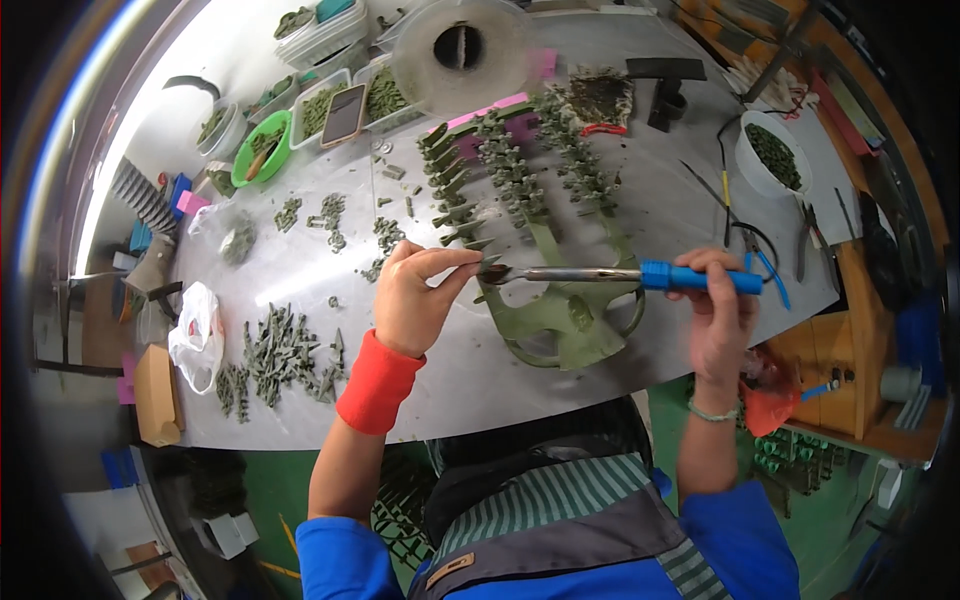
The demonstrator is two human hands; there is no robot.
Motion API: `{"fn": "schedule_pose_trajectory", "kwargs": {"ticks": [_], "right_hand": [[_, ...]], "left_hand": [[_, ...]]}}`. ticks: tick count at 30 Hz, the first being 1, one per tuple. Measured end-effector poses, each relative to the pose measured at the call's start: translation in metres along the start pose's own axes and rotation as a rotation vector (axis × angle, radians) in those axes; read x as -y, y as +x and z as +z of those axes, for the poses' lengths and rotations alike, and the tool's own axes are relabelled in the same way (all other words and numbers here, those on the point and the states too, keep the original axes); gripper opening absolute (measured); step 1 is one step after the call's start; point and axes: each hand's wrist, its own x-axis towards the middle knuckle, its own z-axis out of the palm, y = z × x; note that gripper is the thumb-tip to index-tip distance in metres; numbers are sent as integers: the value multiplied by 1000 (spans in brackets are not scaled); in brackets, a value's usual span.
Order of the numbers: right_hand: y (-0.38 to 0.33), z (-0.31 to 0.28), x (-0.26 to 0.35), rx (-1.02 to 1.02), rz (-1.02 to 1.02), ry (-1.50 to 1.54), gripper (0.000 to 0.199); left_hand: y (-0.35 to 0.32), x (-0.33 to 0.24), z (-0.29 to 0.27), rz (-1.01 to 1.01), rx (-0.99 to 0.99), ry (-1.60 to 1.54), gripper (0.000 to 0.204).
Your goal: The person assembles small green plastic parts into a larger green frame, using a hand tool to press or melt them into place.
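Observation:
My left hand (pixel 405 295), with a red wristband, pinches a small pointed green piece (pixel 488 262) between thumb and fingertips. In my right hand (pixel 718 310) is a soldering iron (pixel 585 274), gripped by its blue handle and lying roughly level. Its dark flat tip is right beside the small piece; whether they touch I cannot tell. Beneath the iron lies a large flat green frame (pixel 590 340) with long arms reaching away from me. Dense rows of small green pieces (pixel 510 170) line these arms, and the left row (pixel 445 190) has pointed ones.
Loose pointed green pieces (pixel 285 360) lie in a pile at left, near a white plastic bag (pixel 197 340). Tubs of green parts, a green bowl (pixel 286 150) and a phone (pixel 345 112) stand behind. At right are a white bowl (pixel 748 160), pliers (pixel 803 245) and a cable.

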Motion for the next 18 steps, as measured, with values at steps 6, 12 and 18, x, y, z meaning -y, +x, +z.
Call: {"fn": "schedule_pose_trajectory", "kwargs": {"ticks": [6,12,18], "right_hand": [[-2,-12,25,-36,-4,-56,17],[-4,-16,22,-45,31,-70,18],[-5,-9,22,34,67,-57,19]], "left_hand": [[3,0,-6,145,-32,-76,18],[-56,77,-86,-481,-223,-85,11],[-123,109,-72,-275,-124,585,21]]}}
